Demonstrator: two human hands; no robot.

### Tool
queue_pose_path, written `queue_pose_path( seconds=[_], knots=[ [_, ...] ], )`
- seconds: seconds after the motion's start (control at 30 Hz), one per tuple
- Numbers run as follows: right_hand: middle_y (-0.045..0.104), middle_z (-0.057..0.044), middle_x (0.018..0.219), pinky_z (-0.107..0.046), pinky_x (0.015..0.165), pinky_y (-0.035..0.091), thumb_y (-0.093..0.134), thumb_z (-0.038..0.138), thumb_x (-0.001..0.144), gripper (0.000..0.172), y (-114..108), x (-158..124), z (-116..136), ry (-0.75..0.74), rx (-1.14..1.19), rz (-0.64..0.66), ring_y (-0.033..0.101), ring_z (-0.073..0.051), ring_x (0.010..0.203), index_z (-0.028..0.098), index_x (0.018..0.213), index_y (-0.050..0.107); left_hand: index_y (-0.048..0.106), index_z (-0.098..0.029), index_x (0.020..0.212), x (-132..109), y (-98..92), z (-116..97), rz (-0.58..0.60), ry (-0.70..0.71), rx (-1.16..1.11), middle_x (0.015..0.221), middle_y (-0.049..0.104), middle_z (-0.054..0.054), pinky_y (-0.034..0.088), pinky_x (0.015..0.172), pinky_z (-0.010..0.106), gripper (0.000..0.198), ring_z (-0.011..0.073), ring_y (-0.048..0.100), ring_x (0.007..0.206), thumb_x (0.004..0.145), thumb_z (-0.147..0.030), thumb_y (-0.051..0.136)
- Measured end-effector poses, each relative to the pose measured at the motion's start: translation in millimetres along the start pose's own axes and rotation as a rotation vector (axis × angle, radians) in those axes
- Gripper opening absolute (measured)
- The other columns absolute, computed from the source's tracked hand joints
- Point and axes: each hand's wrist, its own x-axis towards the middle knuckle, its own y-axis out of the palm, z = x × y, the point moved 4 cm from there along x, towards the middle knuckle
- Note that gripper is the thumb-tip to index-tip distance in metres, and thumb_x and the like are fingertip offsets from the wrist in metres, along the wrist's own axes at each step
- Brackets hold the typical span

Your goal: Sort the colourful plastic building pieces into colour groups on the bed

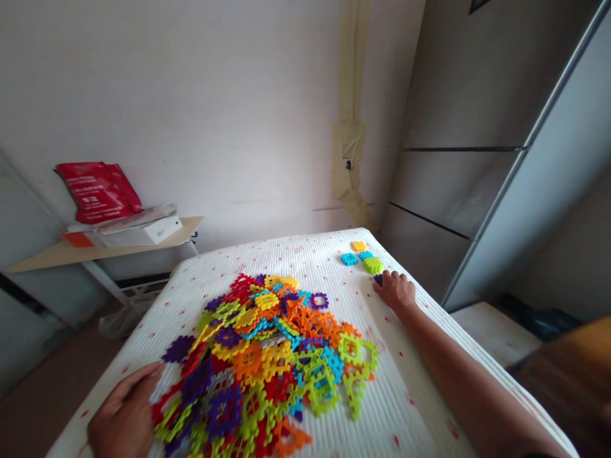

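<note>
A large heap of interlocking plastic building pieces (248,360) in red, purple, yellow, orange, green, blue and grey covers the near middle of the bed-like surface. At its left edge rests my left hand (126,410), loosely curved, fingertips beside a light grey piece (163,387) and just below a purple piece (178,349); I see nothing held in it. Stretched far to the right, my right hand (398,291) has its fingers closed down on a dark purple piece (379,278), mostly covered by the fingers. Just beyond lie a green piece (373,265), two blue pieces (349,259) and a yellow-orange piece (359,246).
The pieces lie on a white quilted cover (214,262) with red dots. A small wooden table (52,254) at left carries a red package (98,191) and a white box (162,229). A grey cabinet (458,114) stands along the right, beyond the surface's edge.
</note>
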Motion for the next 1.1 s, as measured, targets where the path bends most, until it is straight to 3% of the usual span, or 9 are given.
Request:
queue_pose_path(
  seconds=[0.17, 0.3, 0.57, 0.7, 0.87, 0.97, 1.1],
  knots=[
    [0.059, -0.018, 0.104, -0.040, 0.071, 0.042, 0.043, 0.042, 0.085, 0.038, 1.5, -0.5, -0.9, -0.009, 0.039, -0.022, 0.053, -0.032, 0.098, 0.014, 0.106, 0.057, 0.068, -0.022, 0.066, -13.3, 1.3, -16.6, 0.006, -0.113, 0.021, 0.079, 0.066, 0.000, 0.041, 0.093, 0.042, 0.027, 0.0260, 0.056, 0.088, 0.043, -0.037, 0.066],
    [0.060, -0.017, 0.103, -0.040, 0.071, 0.043, 0.044, 0.042, 0.084, 0.037, 1.5, -1.2, -1.9, -0.013, 0.052, -0.049, 0.054, -0.032, 0.098, 0.014, 0.104, 0.058, 0.068, -0.024, 0.068, -10.7, 2.2, -10.7, -0.006, -0.154, -0.016, 0.080, 0.066, -0.001, 0.040, 0.093, 0.041, 0.028, 0.0248, 0.057, 0.088, 0.043, -0.035, 0.068],
    [0.061, -0.019, 0.101, -0.041, 0.068, 0.045, 0.043, 0.043, 0.084, 0.039, 1.0, -0.7, -1.7, -0.027, 0.048, -0.048, 0.056, -0.034, 0.095, 0.013, 0.102, 0.060, 0.068, -0.019, 0.078, 1.9, 1.5, 3.0, 0.035, -0.022, -0.020, 0.081, 0.066, 0.003, 0.038, 0.097, 0.042, 0.034, 0.0258, 0.057, 0.094, 0.048, -0.035, 0.067],
    [0.062, -0.018, 0.099, -0.040, 0.067, 0.045, 0.044, 0.043, 0.085, 0.038, -0.3, -2.3, -0.4, -0.033, 0.025, -0.048, 0.056, -0.034, 0.095, 0.013, 0.102, 0.059, 0.068, -0.018, 0.083, 10.6, 1.9, 16.5, 0.044, -0.022, -0.061, 0.084, 0.066, 0.004, 0.039, 0.096, 0.042, 0.040, 0.0251, 0.058, 0.092, 0.048, -0.037, 0.070],
    [0.062, -0.019, 0.099, -0.040, 0.069, 0.044, 0.047, 0.046, 0.084, 0.040, -22.6, -9.8, -0.4, -0.033, -0.013, -0.100, 0.057, -0.033, 0.092, 0.012, 0.103, 0.058, 0.069, -0.017, 0.082, 15.7, 2.4, 23.1, 0.048, -0.007, -0.028, 0.085, 0.067, 0.005, 0.040, 0.094, 0.043, 0.040, 0.0257, 0.059, 0.090, 0.049, -0.039, 0.070],
    [0.062, -0.017, 0.102, -0.039, 0.076, 0.043, 0.049, 0.038, 0.085, 0.032, -39.1, -11.7, 13.6, -0.157, 0.048, -0.150, 0.057, -0.030, 0.096, 0.014, 0.104, 0.059, 0.069, -0.018, 0.084, 14.6, 4.2, 22.1, 0.059, 0.001, -0.014, 0.085, 0.068, 0.005, 0.041, 0.094, 0.043, 0.039, 0.0252, 0.060, 0.090, 0.051, -0.038, 0.068],
    [0.061, -0.010, 0.114, -0.030, 0.083, 0.044, 0.048, 0.023, 0.085, 0.028, -42.1, -11.0, 65.0, -0.470, 0.279, -0.068, 0.058, -0.022, 0.099, 0.017, 0.110, 0.059, 0.068, -0.017, 0.084, 13.4, 5.3, 20.3, 0.068, 0.016, -0.031, 0.083, 0.068, 0.005, 0.042, 0.091, 0.042, 0.038, 0.0249, 0.060, 0.088, 0.052, -0.038, 0.067]
  ],
)
